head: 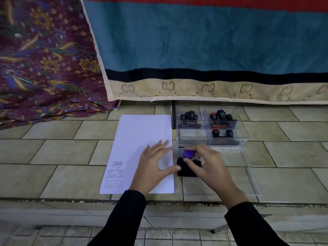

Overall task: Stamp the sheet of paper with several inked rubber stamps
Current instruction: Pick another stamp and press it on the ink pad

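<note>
Tiled floor (71,178) as work surface, pale greenish slabs with dark grout; behind, blue blanket (213,41) with beige CC-patterned border hanging down, floral maroon cloth (44,59) bunched at left; forearms in black sleeves cut off at bottom edge. Stamp base hidden under right fingers, imprint text on sheet too small to read, clear tray walls hard to trace. White paper sheet (138,139) flat on tiles, a few black stamp marks near its lower left corner; left hand (156,166) spread flat on sheet, thumb at its right edge. Right hand (205,162) pinching purple-handled stamp (188,153) over black ink pad (186,169) just right of sheet — contact with pad unclear; clear organizer (213,128) beyond, holding more black-handled stamps (189,115).
</note>
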Available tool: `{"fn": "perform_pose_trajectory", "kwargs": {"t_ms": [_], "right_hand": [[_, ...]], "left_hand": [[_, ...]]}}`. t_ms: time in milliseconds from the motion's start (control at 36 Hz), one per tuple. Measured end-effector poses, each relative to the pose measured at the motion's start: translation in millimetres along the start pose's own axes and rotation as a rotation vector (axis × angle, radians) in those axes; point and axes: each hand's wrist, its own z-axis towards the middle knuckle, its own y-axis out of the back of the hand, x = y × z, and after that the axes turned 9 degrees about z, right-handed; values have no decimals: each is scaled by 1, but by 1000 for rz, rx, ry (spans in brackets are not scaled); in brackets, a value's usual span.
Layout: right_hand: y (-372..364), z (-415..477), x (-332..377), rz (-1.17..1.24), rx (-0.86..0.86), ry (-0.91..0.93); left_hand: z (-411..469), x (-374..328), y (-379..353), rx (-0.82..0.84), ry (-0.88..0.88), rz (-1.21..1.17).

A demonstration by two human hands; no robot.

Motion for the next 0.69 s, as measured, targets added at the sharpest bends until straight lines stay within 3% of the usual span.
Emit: {"fn": "perform_pose_trajectory", "kwargs": {"t_ms": [111,222,306,444,583,694], "right_hand": [[-18,25,17,87,-25,-13],[-56,53,37,135,108,21],[-90,68,48,145,240,39],[-137,81,62,102,354,77],[-160,87,68,46,386,76],[-167,89,68,-2,415,68]], "left_hand": [[1,16,33,-303,104,-206],[-5,74,70,-425,284,-185],[-10,121,85,-356,391,-99],[-4,160,98,-143,352,285],[4,158,98,-74,341,312],[2,155,93,-110,366,309]]}}
